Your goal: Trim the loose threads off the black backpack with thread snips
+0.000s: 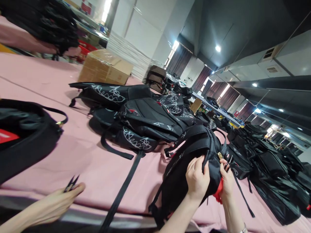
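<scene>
A black backpack (191, 152) with white scribble print stands upright at the near edge of the pink table (80, 155). My left hand (197, 178) is closed on the fabric near its top. My right hand (227, 180) pinches the bag's right side, just below a gold zipper pull (220, 155). A red piece (218, 194) shows between my two hands; I cannot tell what it is. The bag's straps hang down over the table edge.
A heap of similar black backpacks (143, 119) lies behind it, and more are piled at the right (267, 161). Another person's hand (60, 197) at lower left holds small snips (71, 183). An open black bag (21, 136) lies at the left, a cardboard box (105, 66) farther back.
</scene>
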Demonstrator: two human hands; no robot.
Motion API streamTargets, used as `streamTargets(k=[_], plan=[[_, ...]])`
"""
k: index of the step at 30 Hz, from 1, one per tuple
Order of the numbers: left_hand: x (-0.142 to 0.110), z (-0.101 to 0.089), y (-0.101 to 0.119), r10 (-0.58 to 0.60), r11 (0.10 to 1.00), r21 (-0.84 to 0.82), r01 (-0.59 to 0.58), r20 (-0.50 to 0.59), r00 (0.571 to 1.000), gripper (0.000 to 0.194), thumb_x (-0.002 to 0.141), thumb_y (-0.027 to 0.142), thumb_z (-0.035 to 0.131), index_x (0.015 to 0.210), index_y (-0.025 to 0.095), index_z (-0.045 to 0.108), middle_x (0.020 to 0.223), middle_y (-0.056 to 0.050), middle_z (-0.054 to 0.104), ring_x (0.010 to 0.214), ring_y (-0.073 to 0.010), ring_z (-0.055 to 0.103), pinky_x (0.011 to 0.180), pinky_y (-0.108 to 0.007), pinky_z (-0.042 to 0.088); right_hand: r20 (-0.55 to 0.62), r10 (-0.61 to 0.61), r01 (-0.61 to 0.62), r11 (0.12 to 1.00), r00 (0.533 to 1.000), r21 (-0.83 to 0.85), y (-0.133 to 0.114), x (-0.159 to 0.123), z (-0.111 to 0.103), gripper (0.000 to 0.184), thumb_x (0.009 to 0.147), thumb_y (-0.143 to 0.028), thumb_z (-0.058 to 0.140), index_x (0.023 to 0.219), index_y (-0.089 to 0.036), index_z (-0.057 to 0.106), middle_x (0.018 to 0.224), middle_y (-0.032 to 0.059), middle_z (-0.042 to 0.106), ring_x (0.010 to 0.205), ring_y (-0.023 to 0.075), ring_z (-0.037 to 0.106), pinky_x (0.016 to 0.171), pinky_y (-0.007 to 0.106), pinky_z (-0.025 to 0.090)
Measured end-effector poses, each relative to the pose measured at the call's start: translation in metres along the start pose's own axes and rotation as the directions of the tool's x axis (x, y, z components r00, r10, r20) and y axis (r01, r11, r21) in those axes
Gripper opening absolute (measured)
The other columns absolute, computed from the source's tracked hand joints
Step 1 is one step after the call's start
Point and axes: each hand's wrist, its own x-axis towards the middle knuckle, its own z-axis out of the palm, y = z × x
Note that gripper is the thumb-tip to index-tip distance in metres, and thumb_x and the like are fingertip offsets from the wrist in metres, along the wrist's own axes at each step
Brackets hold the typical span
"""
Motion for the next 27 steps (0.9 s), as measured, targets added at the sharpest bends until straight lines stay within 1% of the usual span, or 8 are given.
streamTargets(k=[4,11,16,18,20,23,25,27], plan=[[0.001,-0.001,-0.002,-0.049,0.999,-0.020,0.050,0.039,0.998,0.016,0.084,0.020,0.051,0.097,0.016,0.060,0.086,-0.007,0.069,0.080,-0.0191,0.064,0.076,-0.035,0.053,-0.108,-0.066,0.067,0.998,0.992,0.003,-0.005,-0.005,0.009,0.029,0.071,-0.046,0.065,0.090,-0.024,0.060,0.093,0.0008,0.062,0.090,0.0207,0.057,0.079,0.032,0.046],[0.007,-0.017,0.003,-0.018,1.000,0.000,0.018,0.074,0.997,0.030,0.083,0.035,0.054,0.105,0.016,0.055,0.099,-0.010,0.066,0.093,-0.0213,0.061,0.082,-0.035,0.050,-0.097,-0.007,0.015,0.996,0.995,0.082,-0.011,-0.009,0.013,0.023,0.073,-0.041,0.067,0.088,-0.025,0.060,0.091,-0.0011,0.059,0.091,0.0187,0.055,0.082,0.030,0.044],[0.021,-0.011,0.007,0.043,0.978,0.199,-0.057,0.073,0.996,0.017,0.086,0.029,0.048,0.082,0.015,0.056,0.076,-0.007,0.064,0.073,-0.0197,0.061,0.069,-0.033,0.048,-0.094,-0.031,0.037,0.998,0.995,0.059,-0.010,-0.010,0.016,0.023,0.074,-0.041,0.065,0.089,-0.025,0.058,0.090,-0.0017,0.057,0.090,0.0170,0.053,0.082,0.027,0.042],[0.027,-0.008,0.006,0.060,0.962,0.259,-0.084,0.099,0.993,0.023,0.088,0.027,0.043,0.071,0.016,0.054,0.065,-0.006,0.060,0.064,-0.0187,0.059,0.063,-0.031,0.047,-0.098,-0.056,0.060,0.997,0.994,0.041,-0.011,-0.011,0.018,0.022,0.075,-0.042,0.063,0.088,-0.024,0.058,0.090,-0.0016,0.057,0.090,0.0172,0.052,0.082,0.028,0.041],[0.030,-0.008,0.004,0.052,0.969,0.231,-0.084,0.138,0.989,0.027,0.089,0.028,0.041,0.068,0.017,0.053,0.061,-0.004,0.058,0.062,-0.0178,0.059,0.061,-0.030,0.046,-0.109,-0.072,0.078,0.996,0.991,0.050,-0.012,-0.011,0.020,0.023,0.076,-0.041,0.062,0.088,-0.022,0.057,0.090,-0.0007,0.057,0.091,0.0178,0.052,0.083,0.030,0.041],[0.024,-0.018,-0.001,0.014,0.997,0.070,-0.031,0.231,0.973,0.022,0.087,0.036,0.046,0.089,0.016,0.056,0.081,-0.006,0.065,0.078,-0.0190,0.062,0.071,-0.031,0.050,-0.115,-0.054,0.064,0.994,0.992,0.083,-0.014,-0.010,0.018,0.025,0.076,-0.040,0.063,0.090,-0.021,0.056,0.091,-0.0001,0.056,0.091,0.0180,0.052,0.083,0.030,0.041],[0.013,-0.025,-0.004,-0.030,0.999,0.030,0.022,0.286,0.958,0.044,0.081,0.046,0.052,0.113,0.016,0.048,0.107,-0.012,0.062,0.100,-0.0238,0.059,0.082,-0.037,0.049,-0.109,-0.035,0.044,0.996,0.993,0.082,-0.013,-0.010,0.016,0.025,0.076,-0.041,0.062,0.090,-0.021,0.056,0.090,0.0003,0.056,0.088,0.0179,0.053,0.080,0.030,0.042],[0.001,-0.030,-0.007,-0.082,0.996,0.053,0.069,0.307,0.948,0.062,0.078,0.049,0.054,0.126,0.014,0.037,0.122,-0.016,0.053,0.113,-0.0274,0.051,0.090,-0.043,0.046,-0.093,-0.026,0.034,0.996,0.995,0.079,-0.013,-0.009,0.015,0.025,0.076,-0.041,0.062,0.090,-0.021,0.056,0.089,0.0007,0.056,0.087,0.0180,0.053,0.078,0.030,0.043]])
